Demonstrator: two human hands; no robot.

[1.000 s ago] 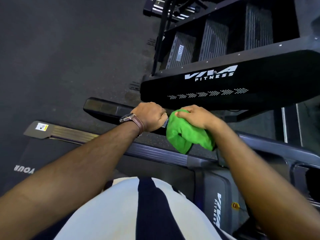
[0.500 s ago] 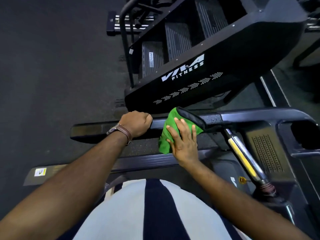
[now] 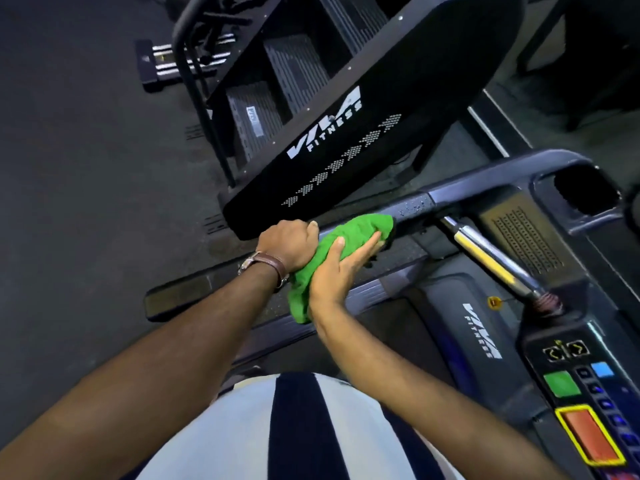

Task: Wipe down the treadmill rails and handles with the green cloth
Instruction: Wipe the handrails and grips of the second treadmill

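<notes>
Black and stamped VIVA FITNESS, a stair climber fills the floor beyond the treadmill rail. Our green cloth is wrapped over that rail, its loose end hanging below. Our right hand clasps the cloth, thumb on top and fingers curled round it, while our left hand is fisted round the rail, touching the cloth's edge. A brown-strapped watch circles the left wrist.

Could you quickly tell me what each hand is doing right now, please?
Left hand: grips the handrail.
Right hand: grips the green cloth against it.
</notes>
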